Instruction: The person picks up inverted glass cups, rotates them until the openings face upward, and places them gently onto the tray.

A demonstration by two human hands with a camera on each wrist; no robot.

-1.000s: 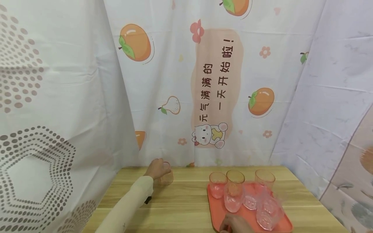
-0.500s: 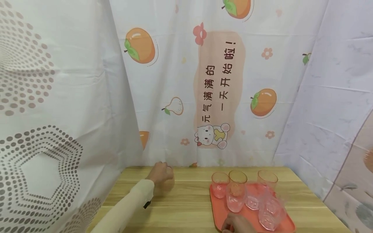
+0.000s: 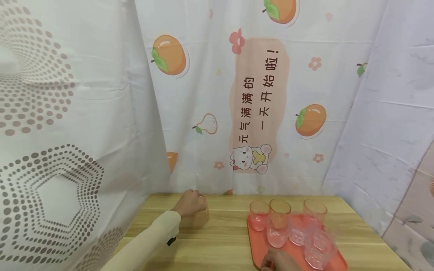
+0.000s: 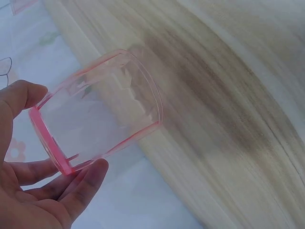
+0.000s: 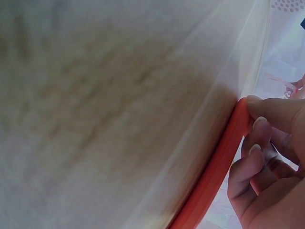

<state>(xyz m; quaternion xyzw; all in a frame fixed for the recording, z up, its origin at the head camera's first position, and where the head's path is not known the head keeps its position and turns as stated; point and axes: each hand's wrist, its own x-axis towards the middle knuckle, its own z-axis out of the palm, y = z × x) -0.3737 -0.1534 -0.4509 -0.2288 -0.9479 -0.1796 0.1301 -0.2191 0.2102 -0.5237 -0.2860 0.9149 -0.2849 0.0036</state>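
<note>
At the back left of the table, my left hand (image 3: 190, 203) pinches a clear pink-rimmed cup (image 4: 102, 107) between thumb and fingers. The left wrist view shows the thumb on one side of its pink end and fingertips on the other, with the cup's far end over the wood-grain table. My right hand (image 3: 279, 259) is at the near left part of a red tray (image 3: 256, 244). Its thumb and forefinger pinch the tray's rim in the right wrist view, the other fingers curled beside it. Several clear cups (image 3: 277, 235) with pink and amber tints crowd the tray.
An amber-rimmed cup (image 3: 280, 207) and a pink-tinted cup (image 3: 260, 210) rise at the tray's left, another rimmed cup (image 3: 315, 209) at its back right. Wood-grain table (image 3: 217, 241) lies between my hands. Printed curtains (image 3: 203, 94) enclose the back and sides.
My left hand has come slightly lower and nearer with the cup. The whole head view has shifted a little, so the scene sits farther right. My right hand stays at the tray.
</note>
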